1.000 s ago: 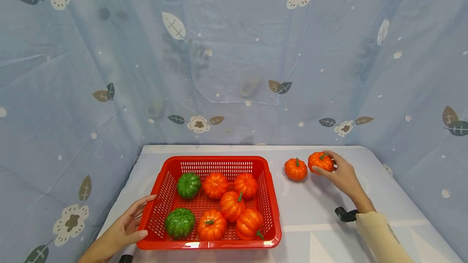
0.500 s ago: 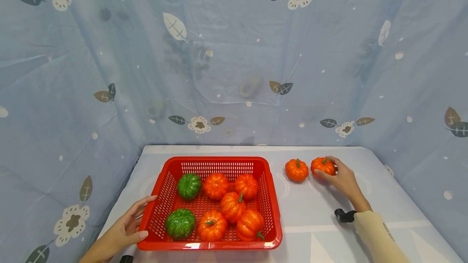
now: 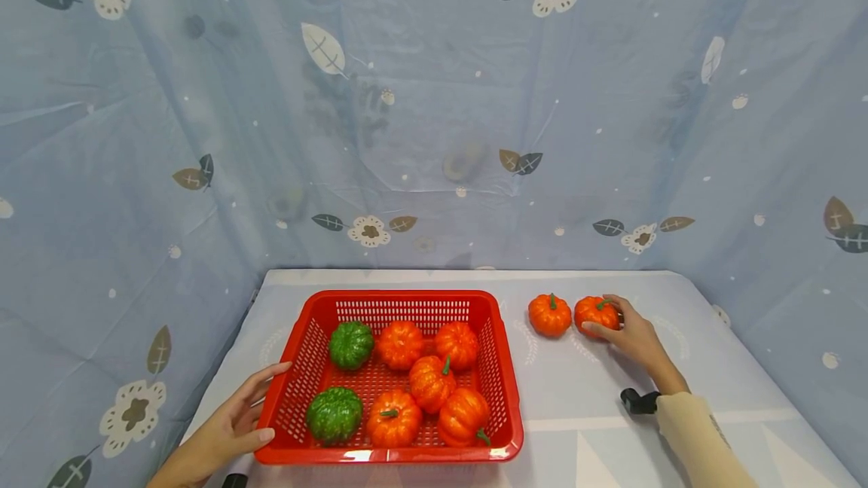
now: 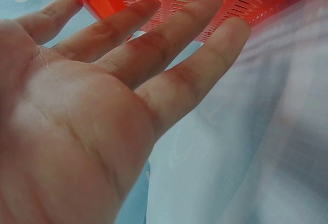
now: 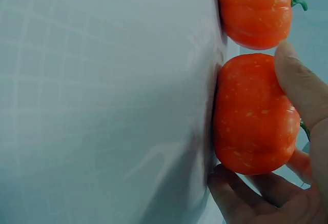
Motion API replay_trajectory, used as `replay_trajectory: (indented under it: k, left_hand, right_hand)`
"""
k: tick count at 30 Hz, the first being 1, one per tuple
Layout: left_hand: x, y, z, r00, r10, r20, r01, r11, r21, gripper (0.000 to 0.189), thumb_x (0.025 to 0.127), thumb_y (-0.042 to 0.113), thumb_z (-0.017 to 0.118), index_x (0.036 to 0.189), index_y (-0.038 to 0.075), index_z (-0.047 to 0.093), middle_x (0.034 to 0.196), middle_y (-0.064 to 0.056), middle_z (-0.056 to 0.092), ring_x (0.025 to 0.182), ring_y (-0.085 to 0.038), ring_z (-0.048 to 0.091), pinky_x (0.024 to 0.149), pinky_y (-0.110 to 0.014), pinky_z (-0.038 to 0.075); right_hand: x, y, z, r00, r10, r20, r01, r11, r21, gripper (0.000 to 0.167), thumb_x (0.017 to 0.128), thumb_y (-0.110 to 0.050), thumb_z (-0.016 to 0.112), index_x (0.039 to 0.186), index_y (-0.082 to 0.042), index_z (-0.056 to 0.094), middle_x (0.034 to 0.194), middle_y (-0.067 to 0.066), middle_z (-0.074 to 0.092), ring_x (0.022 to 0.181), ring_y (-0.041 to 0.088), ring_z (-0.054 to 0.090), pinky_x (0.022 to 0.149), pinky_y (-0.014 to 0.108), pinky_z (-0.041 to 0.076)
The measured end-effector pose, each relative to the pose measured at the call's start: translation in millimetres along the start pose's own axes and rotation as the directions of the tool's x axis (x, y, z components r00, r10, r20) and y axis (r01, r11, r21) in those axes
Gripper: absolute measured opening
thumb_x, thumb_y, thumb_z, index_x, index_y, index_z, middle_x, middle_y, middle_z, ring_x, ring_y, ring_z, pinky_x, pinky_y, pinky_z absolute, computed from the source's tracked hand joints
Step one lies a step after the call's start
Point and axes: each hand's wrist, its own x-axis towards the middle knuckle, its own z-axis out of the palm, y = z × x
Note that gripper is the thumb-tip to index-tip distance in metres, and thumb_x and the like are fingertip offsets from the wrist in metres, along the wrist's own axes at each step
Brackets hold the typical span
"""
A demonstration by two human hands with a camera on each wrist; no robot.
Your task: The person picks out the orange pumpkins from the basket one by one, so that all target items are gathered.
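Note:
My right hand [image 3: 634, 337] holds a small orange pumpkin [image 3: 597, 316] with a green stem, thumb on one side and fingers round the other. In the right wrist view this pumpkin [image 5: 256, 116] sits on the table surface. Just left of it stands a second orange pumpkin [image 3: 549, 315]. Along the left side of a red plastic basket [image 3: 505, 390] lies my left hand [image 3: 230, 424], its fingers extended and touching the rim and wall. Inside the basket are several orange pumpkins [image 3: 400, 345] and two green ones, the far green pumpkin [image 3: 351, 345] and the near green pumpkin [image 3: 334, 414].
The basket stands on a pale patterned tablecloth [image 3: 563, 398]. Blue curtains [image 3: 434, 111] with leaf and flower prints enclose the table at the back and both sides. A black device [image 3: 640, 401] is at my right wrist.
My right hand has lowered the orange pumpkin slightly onto the table, beside the other one. The left hand and the basket have stayed in place.

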Motion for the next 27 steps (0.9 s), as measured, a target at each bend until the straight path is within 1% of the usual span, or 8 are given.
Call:
replay_trajectory:
  k: [3, 6, 9, 12, 16, 20, 23, 27]
  left_hand:
    - [0.3, 0.5, 0.1, 1.000, -0.010, -0.008, 0.010, 1.000, 0.002, 0.075, 0.101, 0.005, 0.059, 0.162, 0.021, 0.019, 0.159, -0.029, 0.023, 0.129, -0.026, 0.056, 0.092, -0.049, 0.057]
    - [0.4, 0.7, 0.1, 1.000, -0.020, -0.011, 0.021, 1.000, 0.010, 0.075, 0.101, 0.006, 0.059, 0.162, 0.022, 0.019, 0.159, -0.029, 0.023, 0.133, -0.034, 0.051, 0.093, -0.049, 0.057]
    - [0.2, 0.9, 0.3, 0.999, -0.031, -0.012, 0.031, 0.999, 0.016, 0.076, 0.101, 0.007, 0.060, 0.163, 0.023, 0.019, 0.160, -0.028, 0.022, 0.136, -0.038, 0.047, 0.093, -0.048, 0.057]
    - [0.3, 1.4, 0.4, 0.999, -0.035, -0.018, 0.035, 0.999, 0.018, 0.076, 0.101, 0.008, 0.060, 0.163, 0.023, 0.019, 0.160, -0.028, 0.023, 0.136, -0.041, 0.046, 0.093, -0.048, 0.057]
    - [1.0, 2.1, 0.5, 0.999, -0.035, -0.019, 0.035, 0.999, 0.019, 0.075, 0.101, 0.008, 0.060, 0.162, 0.021, 0.019, 0.159, -0.029, 0.024, 0.135, -0.039, 0.048, 0.093, -0.048, 0.057]
    - [1.1, 1.4, -0.1, 1.000, -0.024, -0.008, 0.024, 1.000, 0.007, 0.075, 0.101, 0.006, 0.060, 0.162, 0.021, 0.019, 0.158, -0.028, 0.024, 0.132, -0.033, 0.052, 0.094, -0.049, 0.057]
    - [0.6, 0.3, -0.7, 1.000, -0.009, 0.000, 0.009, 1.000, 0.000, 0.075, 0.101, 0.005, 0.059, 0.162, 0.021, 0.019, 0.157, -0.028, 0.025, 0.130, -0.029, 0.055, 0.093, -0.050, 0.057]
    - [0.2, -0.4, -0.9, 1.000, -0.001, -0.002, 0.001, 1.000, 0.001, 0.075, 0.101, 0.005, 0.059, 0.162, 0.021, 0.019, 0.157, -0.029, 0.025, 0.129, -0.026, 0.056, 0.093, -0.050, 0.057]
  right_hand:
    - [1.1, -0.6, -1.1, 1.000, 0.001, 0.009, -0.001, 1.000, -0.010, 0.101, 0.089, -0.054, 0.076, 0.156, 0.004, 0.027, 0.153, 0.036, 0.034, 0.129, 0.054, 0.045, 0.105, 0.069, 0.041]
    - [1.0, -4.5, -4.2, 1.000, -0.005, -0.008, 0.005, 1.000, -0.019, 0.101, 0.090, -0.052, 0.076, 0.157, 0.005, 0.026, 0.152, 0.037, 0.034, 0.127, 0.055, 0.047, 0.102, 0.068, 0.044]
    - [-0.2, -12.6, -10.3, 0.998, -0.040, -0.040, 0.038, 0.999, -0.034, 0.099, 0.091, -0.049, 0.076, 0.157, 0.006, 0.027, 0.150, 0.038, 0.036, 0.126, 0.055, 0.047, 0.099, 0.068, 0.046]
    - [-2.0, -24.1, -18.0, 0.994, -0.087, -0.072, 0.083, 0.995, -0.045, 0.095, 0.091, -0.045, 0.078, 0.157, 0.004, 0.029, 0.148, 0.038, 0.038, 0.126, 0.056, 0.046, 0.098, 0.070, 0.045]
    - [-6.2, -40.8, -26.1, 0.983, -0.147, -0.110, 0.141, 0.988, -0.064, 0.090, 0.091, -0.037, 0.080, 0.156, 0.004, 0.032, 0.148, 0.038, 0.039, 0.128, 0.056, 0.045, 0.099, 0.070, 0.044]
    - [-11.9, -61.0, -29.1, 0.971, -0.203, -0.127, 0.194, 0.978, -0.078, 0.084, 0.090, -0.030, 0.082, 0.153, 0.003, 0.037, 0.149, 0.036, 0.040, 0.128, 0.054, 0.045, 0.100, 0.068, 0.045]
    - [-16.6, -78.9, -28.5, 0.960, -0.252, -0.122, 0.243, 0.966, -0.082, 0.081, 0.089, -0.027, 0.083, 0.152, 0.003, 0.041, 0.148, 0.033, 0.043, 0.128, 0.052, 0.046, 0.100, 0.067, 0.046]
    - [-21.1, -103.3, -22.9, 0.937, -0.338, -0.092, 0.330, 0.940, -0.089, 0.078, 0.088, -0.027, 0.084, 0.149, 0.000, 0.045, 0.147, 0.028, 0.047, 0.125, 0.048, 0.051, 0.099, 0.066, 0.048]
